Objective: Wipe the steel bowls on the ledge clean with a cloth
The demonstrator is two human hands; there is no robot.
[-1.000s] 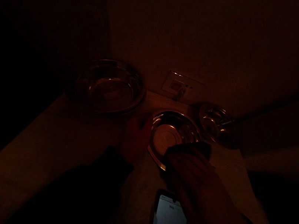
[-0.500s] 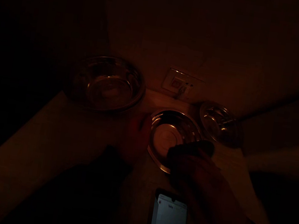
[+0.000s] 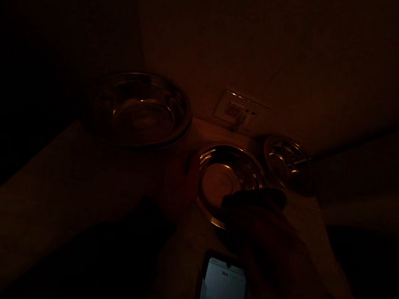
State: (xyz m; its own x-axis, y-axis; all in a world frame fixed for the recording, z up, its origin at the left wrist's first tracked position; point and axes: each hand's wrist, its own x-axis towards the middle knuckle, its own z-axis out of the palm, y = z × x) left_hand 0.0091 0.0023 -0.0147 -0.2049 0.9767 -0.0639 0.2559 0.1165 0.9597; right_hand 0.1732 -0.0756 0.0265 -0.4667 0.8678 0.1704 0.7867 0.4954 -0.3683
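Note:
The light is very dim. A round shiny metal dish (image 3: 219,178) lies in the middle of the table. At its left rim is my left hand (image 3: 179,181), its fingers closed; in the dark I cannot tell how firmly it grips the rim. My right hand (image 3: 268,240) reaches over the dish's right front side, closed on a dark, rounded, elongated object (image 3: 257,198) whose kind I cannot make out. Nearer to me lies a phone (image 3: 224,288) with a lit screen showing large timer-like digits.
A larger metal basin (image 3: 138,143) stands at the back left of the table (image 3: 43,161). Another metal plate (image 3: 287,165), seemingly divided into compartments, sits at the back right. Behind them a socket panel (image 3: 243,110) is on the wall. Dark areas lie past both table edges.
The whole view has shifted slightly and become dimmer. The phone's digits show more clearly. Both hands keep nearly the same places at the dish.

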